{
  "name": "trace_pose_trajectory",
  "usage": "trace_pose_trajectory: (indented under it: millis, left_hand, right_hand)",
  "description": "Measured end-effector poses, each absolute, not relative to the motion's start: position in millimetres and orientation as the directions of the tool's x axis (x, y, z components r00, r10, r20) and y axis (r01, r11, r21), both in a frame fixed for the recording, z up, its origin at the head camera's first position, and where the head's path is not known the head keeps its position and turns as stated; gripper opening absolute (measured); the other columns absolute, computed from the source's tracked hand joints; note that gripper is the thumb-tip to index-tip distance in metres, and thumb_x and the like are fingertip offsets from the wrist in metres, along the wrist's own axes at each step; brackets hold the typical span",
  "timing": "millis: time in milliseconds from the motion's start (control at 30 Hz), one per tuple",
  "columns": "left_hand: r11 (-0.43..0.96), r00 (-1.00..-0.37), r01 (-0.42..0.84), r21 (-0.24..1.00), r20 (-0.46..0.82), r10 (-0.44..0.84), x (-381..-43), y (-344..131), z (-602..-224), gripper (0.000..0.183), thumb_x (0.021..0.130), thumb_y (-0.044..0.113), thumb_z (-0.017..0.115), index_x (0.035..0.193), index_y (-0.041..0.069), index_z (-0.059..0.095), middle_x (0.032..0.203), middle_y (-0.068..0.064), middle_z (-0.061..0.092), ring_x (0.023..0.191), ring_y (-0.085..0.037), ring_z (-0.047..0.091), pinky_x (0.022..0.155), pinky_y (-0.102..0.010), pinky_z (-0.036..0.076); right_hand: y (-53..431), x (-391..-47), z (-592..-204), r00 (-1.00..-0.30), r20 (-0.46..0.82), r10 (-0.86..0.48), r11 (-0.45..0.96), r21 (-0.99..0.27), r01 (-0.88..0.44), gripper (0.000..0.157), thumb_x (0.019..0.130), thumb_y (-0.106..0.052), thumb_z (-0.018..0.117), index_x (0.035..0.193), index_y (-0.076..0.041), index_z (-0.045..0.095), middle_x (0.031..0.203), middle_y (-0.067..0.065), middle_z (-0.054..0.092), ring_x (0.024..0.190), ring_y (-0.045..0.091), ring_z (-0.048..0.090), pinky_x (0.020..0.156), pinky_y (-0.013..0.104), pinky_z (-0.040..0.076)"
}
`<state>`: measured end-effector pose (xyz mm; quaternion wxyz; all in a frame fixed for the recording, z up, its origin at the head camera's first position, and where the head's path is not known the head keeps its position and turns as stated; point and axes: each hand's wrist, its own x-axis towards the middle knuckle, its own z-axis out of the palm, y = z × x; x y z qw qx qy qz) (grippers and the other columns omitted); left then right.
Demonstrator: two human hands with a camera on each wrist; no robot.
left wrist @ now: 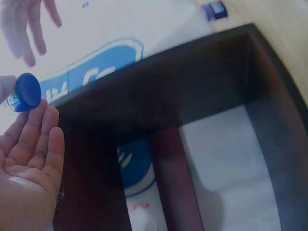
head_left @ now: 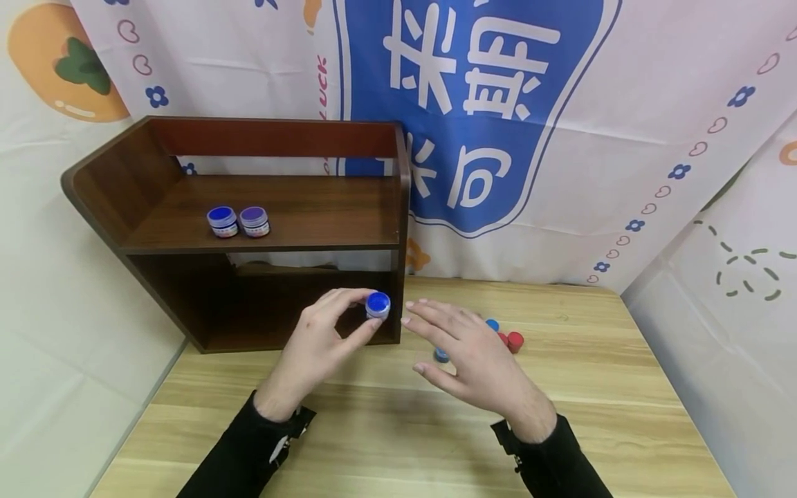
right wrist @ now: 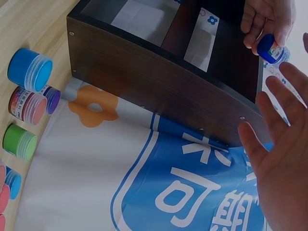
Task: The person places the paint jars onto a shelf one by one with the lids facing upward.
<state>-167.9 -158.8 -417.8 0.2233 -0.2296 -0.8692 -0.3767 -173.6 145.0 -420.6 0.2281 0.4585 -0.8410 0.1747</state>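
Patterned white cloth hangs behind the pale wood-grain desk; before the lower right end of the dark brown wooden shelf unit, we see the left hand pinching a small round clear plastic jar with a blue lid — lid upward; the right hand, fingers extended, is just right of it, holding nothing; a blue-lidded jar and a purple-lidded jar stand beyond — up and left, by the upper board's front edge.

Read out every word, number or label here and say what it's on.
"LUCK": pink, on the cloth.
"来": white, on the cloth's blue panel.
"可": same panel.
"期": same panel.
A fourth white character there: partly hidden by the shelf.
Jar labels: too small or blurred.
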Motion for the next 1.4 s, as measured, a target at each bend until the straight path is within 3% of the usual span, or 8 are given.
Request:
trace_pose_trajectory:
  millis: [267,567,667,800,900,967,1200,1400]
  left_hand:
    - [0.631,-0.796,0.526,0.570,0.592,0.130,-171.2,-186.9,-407.7,0.042,0.107,0.017,0.090,0.146,0.010,0.078,0.141,-0.013,0.083,0.133,-0.036,0.079,0.112,-0.065,0.067]
    - [0.676,-0.797,0.456,0.579,0.603,0.022,-169.2,-214.1,-392.6,0.045,0.107,0.015,0.089,0.149,0.010,0.076,0.143,-0.014,0.082,0.134,-0.037,0.078,0.115,-0.064,0.064]
    - [0.677,-0.791,0.446,0.586,0.612,-0.008,-168.5,-222.2,-388.5,0.045,0.107,0.016,0.089,0.150,0.011,0.077,0.143,-0.015,0.082,0.133,-0.037,0.077,0.119,-0.044,0.062]
    - [0.677,-0.778,0.437,0.592,0.627,-0.046,-167.4,-231.9,-383.7,0.046,0.107,0.016,0.089,0.151,0.010,0.076,0.142,-0.016,0.082,0.133,-0.037,0.076,0.116,-0.011,0.046]
    - [0.671,-0.765,0.432,0.602,0.639,-0.082,-166.5,-238.8,-380.5,0.047,0.106,0.016,0.089,0.150,0.008,0.076,0.141,-0.018,0.082,0.131,-0.037,0.076,0.113,-0.005,0.043]
    - [0.672,-0.758,0.420,0.609,0.643,-0.110,-165.6,-243.2,-378.3,0.047,0.107,0.017,0.089,0.151,0.009,0.076,0.141,-0.018,0.082,0.129,-0.030,0.075,0.112,-0.006,0.044]
    - [0.688,-0.719,0.365,0.627,0.659,-0.219,-163.5,-265.0,-371.9,0.048,0.108,0.023,0.088,0.153,0.010,0.077,0.145,-0.019,0.082,0.122,0.022,0.056,0.110,-0.005,0.044]
    - [0.695,-0.686,0.305,0.651,0.657,-0.315,-164.7,-286.7,-371.1,0.049,0.109,0.029,0.088,0.155,0.014,0.077,0.150,-0.017,0.081,0.123,0.024,0.055,0.112,-0.005,0.044]
  right_hand:
    - [145.0,-172.6,-421.8,-0.480,0.516,-0.710,0.518,-0.080,-0.851,0.068,0.114,-0.051,0.075,0.173,-0.023,0.059,0.180,0.002,0.059,0.167,0.027,0.057,0.131,0.059,0.057]
    - [144.0,-173.9,-422.4,-0.479,0.511,-0.714,0.516,-0.080,-0.853,0.069,0.112,-0.049,0.078,0.173,-0.024,0.058,0.181,0.002,0.059,0.168,0.027,0.057,0.132,0.058,0.056]
    - [144.0,-173.8,-422.3,-0.485,0.506,-0.714,0.517,-0.087,-0.852,0.070,0.110,-0.048,0.080,0.173,-0.024,0.059,0.181,0.002,0.058,0.168,0.027,0.057,0.133,0.059,0.055]
    - [144.1,-173.5,-422.5,-0.491,0.500,-0.713,0.518,-0.095,-0.850,0.073,0.108,-0.046,0.083,0.172,-0.023,0.059,0.181,0.001,0.058,0.169,0.027,0.056,0.134,0.060,0.054]
    - [144.2,-173.3,-422.4,-0.494,0.498,-0.712,0.521,-0.096,-0.848,0.073,0.107,-0.045,0.084,0.173,-0.024,0.059,0.181,0.001,0.058,0.168,0.027,0.056,0.134,0.060,0.054]
    - [144.4,-173.2,-422.5,-0.499,0.493,-0.713,0.523,-0.100,-0.846,0.072,0.108,-0.045,0.084,0.173,-0.024,0.059,0.182,0.001,0.058,0.169,0.027,0.056,0.134,0.060,0.054]
    - [144.0,-173.7,-423.5,-0.509,0.477,-0.716,0.525,-0.113,-0.844,0.069,0.109,-0.045,0.082,0.172,-0.023,0.060,0.182,0.000,0.057,0.170,0.026,0.055,0.136,0.059,0.052]
    - [142.9,-174.2,-425.0,-0.511,0.465,-0.723,0.526,-0.110,-0.844,0.069,0.109,-0.043,0.082,0.172,-0.026,0.059,0.182,0.001,0.057,0.170,0.025,0.055,0.136,0.059,0.052]
